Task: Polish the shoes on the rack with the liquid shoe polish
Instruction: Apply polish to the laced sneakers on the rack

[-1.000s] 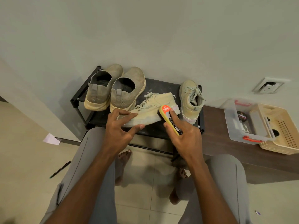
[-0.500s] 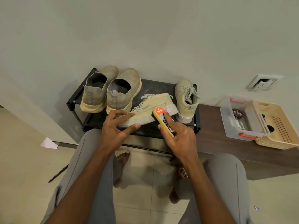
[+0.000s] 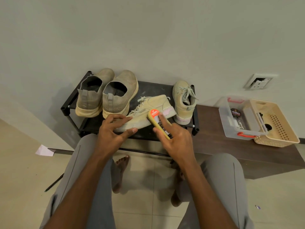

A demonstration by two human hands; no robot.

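Observation:
A pale lace-up sneaker [image 3: 148, 109] lies on its side on the black shoe rack [image 3: 148, 89]. My left hand [image 3: 113, 133] grips its toe end between thumb and fingers. My right hand [image 3: 175, 139] holds a yellow polish applicator with an orange label [image 3: 154, 115], index finger laid along its top, and its front end is against the sneaker's side. The matching sneaker [image 3: 182, 101] stands at the rack's right end. Two grey slip-on shoes [image 3: 105, 95] stand at the left.
A clear plastic box [image 3: 237, 119] with a round polish tin [image 3: 236, 112] and a beige basket [image 3: 277, 124] sit on a dark wooden bench [image 3: 214, 146] to the right. My bare feet [image 3: 121, 171] are on the tiled floor. A paper scrap [image 3: 44, 150] and a dark stick [image 3: 53, 183] lie at the left.
The applicator has shifted slightly along the sneaker's side towards the toe. My left hand keeps its hold on the toe end. The view has tilted a little.

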